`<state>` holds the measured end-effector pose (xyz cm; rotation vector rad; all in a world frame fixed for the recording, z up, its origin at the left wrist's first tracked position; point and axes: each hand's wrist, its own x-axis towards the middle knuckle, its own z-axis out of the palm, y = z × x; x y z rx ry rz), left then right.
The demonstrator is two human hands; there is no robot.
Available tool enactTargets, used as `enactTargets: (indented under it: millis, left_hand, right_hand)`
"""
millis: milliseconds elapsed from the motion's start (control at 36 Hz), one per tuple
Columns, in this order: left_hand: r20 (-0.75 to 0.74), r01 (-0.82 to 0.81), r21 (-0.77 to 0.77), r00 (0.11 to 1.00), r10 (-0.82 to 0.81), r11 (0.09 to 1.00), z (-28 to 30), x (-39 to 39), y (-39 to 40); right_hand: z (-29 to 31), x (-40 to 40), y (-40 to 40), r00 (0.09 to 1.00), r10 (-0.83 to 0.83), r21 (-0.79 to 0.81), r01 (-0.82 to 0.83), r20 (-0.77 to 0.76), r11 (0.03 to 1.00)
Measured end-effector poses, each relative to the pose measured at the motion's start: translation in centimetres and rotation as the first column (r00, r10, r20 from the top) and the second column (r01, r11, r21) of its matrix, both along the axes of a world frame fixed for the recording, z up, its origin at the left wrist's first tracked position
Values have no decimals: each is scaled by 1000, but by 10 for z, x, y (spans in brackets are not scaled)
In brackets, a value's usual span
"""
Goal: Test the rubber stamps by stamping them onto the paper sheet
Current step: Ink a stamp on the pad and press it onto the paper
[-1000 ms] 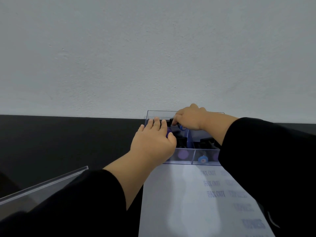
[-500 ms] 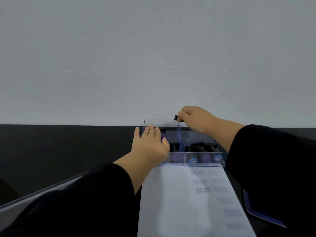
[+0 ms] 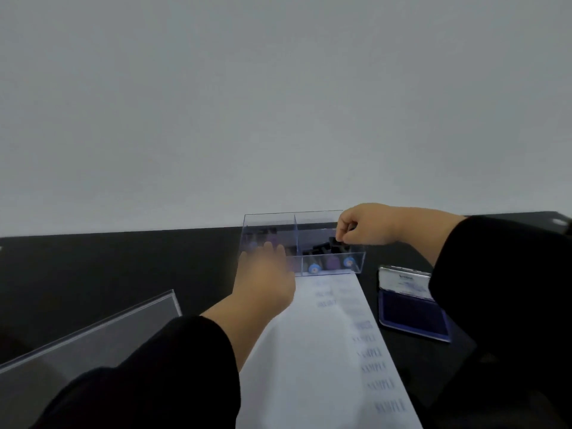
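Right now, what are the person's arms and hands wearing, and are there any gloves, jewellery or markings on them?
Both arms are in long black sleeves that end at the wrist, plain with no visible print or logo. The left hand and right hand are bare: no gloves, rings, watch or bracelet show. The left hand is blurred, so fine details there cannot be told.

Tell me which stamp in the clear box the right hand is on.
The black stamp farthest right in the box's right compartment; the right hand pinches its top, the others lie untouched.
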<state>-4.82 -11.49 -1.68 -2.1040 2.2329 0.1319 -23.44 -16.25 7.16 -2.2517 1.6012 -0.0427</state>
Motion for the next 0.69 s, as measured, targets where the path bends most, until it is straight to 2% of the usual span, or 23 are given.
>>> enactTargets:
  millis: [111, 222, 389, 584, 695]
  left_hand:
    - [-19, 19, 10, 1000, -19, 1000, -7, -7, 30]
    - [-80, 20, 48, 997, -16, 999, -23, -16, 56]
    - [-141, -30, 132, 989, 49, 991, -51, -23, 77]
    - [-189, -66, 30, 979, 70, 997, -69, -26, 92]
    - [-207, -64, 20, 976, 67, 998, -72, -25, 92]
  right_hand:
    - [5, -20, 25, 996, -91, -57, 93, 24, 994]
    - [-1, -39, 48, 965, -226, -50, 234, 131, 971]
    - [-21, -58, 75, 929, -339, -138, 359, 149, 923]
    - [-55, -70, 93, 839, -411, -204, 499, 356, 842]
    - [-74, -74, 95, 812, -448, -230, 549, 375, 803]
